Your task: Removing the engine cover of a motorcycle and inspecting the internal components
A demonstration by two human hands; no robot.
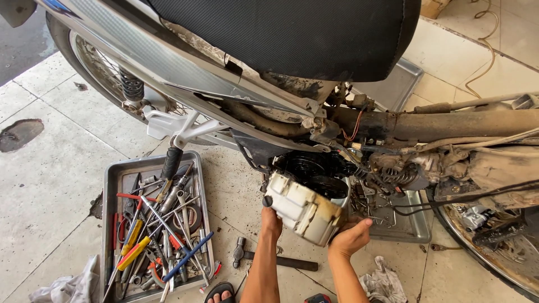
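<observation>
Both hands grip a dirty white engine cover (306, 211): left hand (271, 220) on its left end, right hand (351, 237) under its right end, fingers wrapped tight. It looks already off the bike (314, 112). A hammer (269, 258) lies on the floor; tools fill a tray (109, 185).

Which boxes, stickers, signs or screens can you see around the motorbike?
Cardboard box: top edge right of the seat, tan, only a corner shows.
Small red-and-black thing: bottom edge on the floor, between the person's arms; cannot tell if it is a package.
No stickers, signs or screens show.
</observation>
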